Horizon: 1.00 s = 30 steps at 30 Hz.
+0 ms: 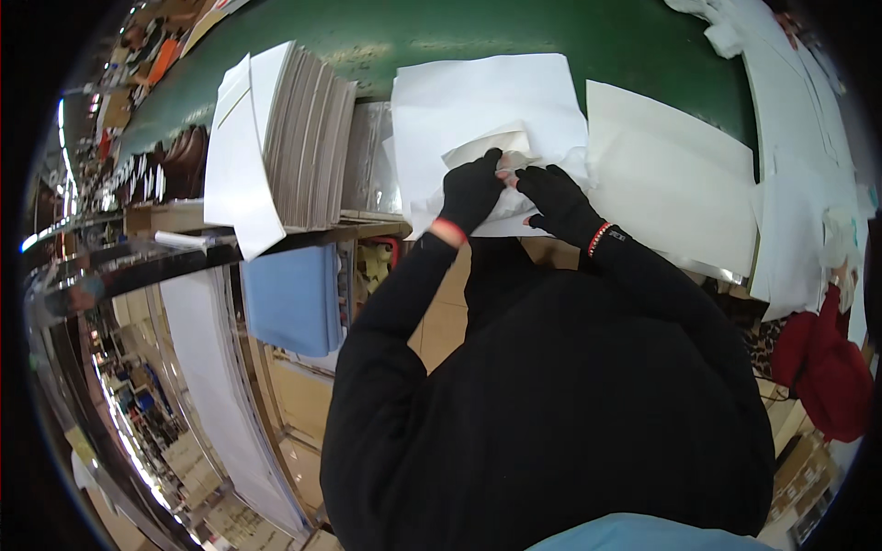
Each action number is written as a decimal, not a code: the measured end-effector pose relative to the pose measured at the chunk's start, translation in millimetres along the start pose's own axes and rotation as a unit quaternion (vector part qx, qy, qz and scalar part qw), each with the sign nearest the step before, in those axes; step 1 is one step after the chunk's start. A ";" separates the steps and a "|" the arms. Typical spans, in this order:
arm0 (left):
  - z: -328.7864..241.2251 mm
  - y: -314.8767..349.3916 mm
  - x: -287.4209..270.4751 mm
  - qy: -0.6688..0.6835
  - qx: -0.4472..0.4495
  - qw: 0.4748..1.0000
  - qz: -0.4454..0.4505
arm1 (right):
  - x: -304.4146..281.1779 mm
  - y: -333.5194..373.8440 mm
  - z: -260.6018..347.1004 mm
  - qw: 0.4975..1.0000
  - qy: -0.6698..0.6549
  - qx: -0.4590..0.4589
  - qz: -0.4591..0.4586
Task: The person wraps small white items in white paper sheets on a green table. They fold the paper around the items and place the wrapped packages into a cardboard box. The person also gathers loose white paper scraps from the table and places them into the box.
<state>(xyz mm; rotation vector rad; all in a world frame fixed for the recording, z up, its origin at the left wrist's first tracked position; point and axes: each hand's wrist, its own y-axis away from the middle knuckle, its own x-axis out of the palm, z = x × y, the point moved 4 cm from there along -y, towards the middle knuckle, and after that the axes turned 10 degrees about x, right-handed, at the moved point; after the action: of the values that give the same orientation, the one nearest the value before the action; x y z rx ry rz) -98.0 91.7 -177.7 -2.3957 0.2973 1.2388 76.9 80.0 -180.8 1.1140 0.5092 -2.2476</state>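
My left hand (472,191), in a black glove with bare fingertips, pinches a crumpled, thin whitish sheet (503,204). From the other side my right hand (562,204), gloved the same way, bends its fingers onto this sheet; its thumb is apart, lower down. The fingertips of both hands nearly meet. Under and behind the left fingers a small cream piece of paper (487,145) shows. All of this lies on large white sheets (482,87) near the table's front edge. What the crumpled sheet covers, if anything, is hidden.
A tall stack of boards (312,138) stands left, a white sheet (237,174) leaning on it. Cream sheets (671,179) lie right on the green table (441,32). Blue cloth (292,298) hangs below left. At far right, someone in a red sleeve (822,367) is beside white material (790,165).
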 end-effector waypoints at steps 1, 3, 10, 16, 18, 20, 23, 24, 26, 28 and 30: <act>-22.5 -3.1 -12.4 -0.011 -0.005 0.999 -0.041 | 6.7 -1.0 -8.6 1.000 -0.007 0.013 0.002; -53.7 8.6 -27.2 -0.030 0.079 0.996 -0.026 | 7.7 -10.4 -17.9 0.999 0.009 0.047 0.005; 6.5 15.0 -4.1 0.237 -0.109 0.952 0.162 | -13.3 -29.9 -39.5 0.971 -0.121 0.175 0.110; 22.2 1.4 4.7 0.272 -0.166 0.933 0.170 | -13.5 -16.8 1.1 0.989 0.146 -0.004 0.000; -3.2 3.5 -5.5 -0.007 -0.118 0.986 0.114 | -9.7 -10.6 -2.2 0.991 0.132 0.015 0.002; -32.3 8.7 -5.7 -0.156 -0.018 0.987 -0.024 | -4.6 -12.2 -9.0 0.987 0.161 0.017 0.018; -51.2 13.4 2.9 -0.128 0.022 0.989 -0.066 | 6.3 -24.4 -23.4 0.983 0.176 0.016 0.043; -36.5 17.7 14.8 -0.115 0.022 0.991 -0.067 | 4.1 -28.1 -22.4 0.984 0.166 0.017 0.057; -23.5 11.6 10.0 -0.071 0.050 0.993 -0.082 | 0.9 -35.3 -22.5 0.984 0.147 0.039 0.090; -8.6 1.0 2.0 -0.037 0.036 0.999 0.001 | -8.8 -33.2 -13.0 0.988 0.145 0.044 -0.010; 11.1 -9.8 -5.1 -0.009 0.064 0.998 -0.017 | -13.7 -21.1 -1.0 0.988 0.132 0.018 -0.082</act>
<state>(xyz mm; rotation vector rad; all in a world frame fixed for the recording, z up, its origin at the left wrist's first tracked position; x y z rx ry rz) -105.3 105.4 -176.6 -2.2710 0.3204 1.1884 70.7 101.0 -168.5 1.4454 0.6927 -2.2661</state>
